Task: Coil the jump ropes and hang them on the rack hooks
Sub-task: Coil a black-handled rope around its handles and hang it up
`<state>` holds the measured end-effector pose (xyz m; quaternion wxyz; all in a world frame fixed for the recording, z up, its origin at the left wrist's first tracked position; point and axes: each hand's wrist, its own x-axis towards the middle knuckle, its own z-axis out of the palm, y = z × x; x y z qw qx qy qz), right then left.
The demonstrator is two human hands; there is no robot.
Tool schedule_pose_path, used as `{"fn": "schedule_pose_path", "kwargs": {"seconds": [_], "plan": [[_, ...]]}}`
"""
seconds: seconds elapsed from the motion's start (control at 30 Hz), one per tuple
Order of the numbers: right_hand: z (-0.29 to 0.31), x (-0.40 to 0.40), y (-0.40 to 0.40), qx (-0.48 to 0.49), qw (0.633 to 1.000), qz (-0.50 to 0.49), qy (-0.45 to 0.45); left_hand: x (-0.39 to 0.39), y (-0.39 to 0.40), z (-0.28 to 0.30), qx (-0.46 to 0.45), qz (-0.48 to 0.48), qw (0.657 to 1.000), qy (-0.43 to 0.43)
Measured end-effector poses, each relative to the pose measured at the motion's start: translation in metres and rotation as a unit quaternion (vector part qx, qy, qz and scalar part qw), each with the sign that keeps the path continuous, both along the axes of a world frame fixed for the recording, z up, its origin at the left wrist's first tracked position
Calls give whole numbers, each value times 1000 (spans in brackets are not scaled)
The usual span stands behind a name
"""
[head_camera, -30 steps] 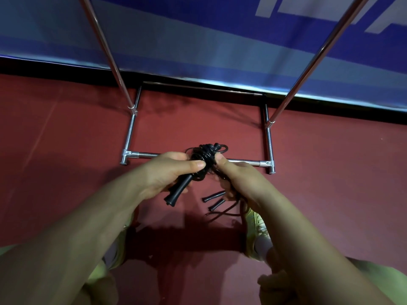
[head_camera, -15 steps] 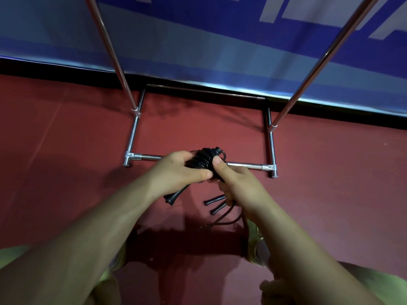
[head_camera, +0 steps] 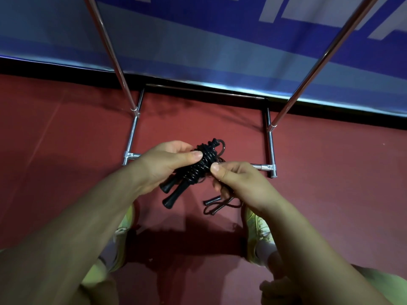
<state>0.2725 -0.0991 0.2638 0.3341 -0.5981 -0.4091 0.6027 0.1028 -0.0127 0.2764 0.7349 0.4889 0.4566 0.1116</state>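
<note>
A black jump rope (head_camera: 203, 160) is wound tightly round its two handles, whose ends (head_camera: 171, 194) point down and left. My left hand (head_camera: 167, 160) grips the bundle from the left, thumb on top. My right hand (head_camera: 233, 179) pinches the rope at the bundle's right side. A second black jump rope (head_camera: 217, 204) lies loose on the floor just below my right hand, its handles showing. The chrome rack (head_camera: 272, 155) stands behind; its base frame and two uprights show, but its hooks are out of view.
The floor (head_camera: 330, 183) is dark red. A blue banner (head_camera: 220, 51) runs along the wall behind the rack. My two yellow-green shoes (head_camera: 258, 230) stand either side of the loose rope, close to the rack's front bar (head_camera: 262, 166).
The bundle has turned so both handles now show pointing down-left. My right hand has slid from the top of the bundle to its lower right side.
</note>
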Motion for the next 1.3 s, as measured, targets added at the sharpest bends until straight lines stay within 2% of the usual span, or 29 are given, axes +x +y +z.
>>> {"fn": "schedule_pose_path", "kwargs": {"seconds": [0.2,0.3,0.37,0.43,0.53,0.73,0.9,1.13,1.2,1.3], "plan": [[8,10,-3,-35,999,30,12,1,-2,3,28,-44,999,-5],[5,7,-1,-53,996,7,-66,2,-2,4,31,-38,999,2],[5,6,0,-64,994,-19,-85,3,-3,3,40,-22,999,12],[9,5,1,-73,995,-41,-44,4,-3,4,49,3,999,13],[18,3,3,-118,987,-75,80,4,-3,6,98,6,995,36],[13,-3,1,-138,980,-67,128,5,-9,-3,237,-21,957,165],[16,-2,7,-150,962,-106,202,9,-19,1,333,-37,923,186],[15,-8,5,-157,964,-94,194,8,-21,2,297,-171,916,208],[15,-8,4,-164,965,-89,186,8,-18,2,292,-162,923,191],[15,-7,4,-163,966,-76,183,6,-11,3,251,-79,955,140]]}}
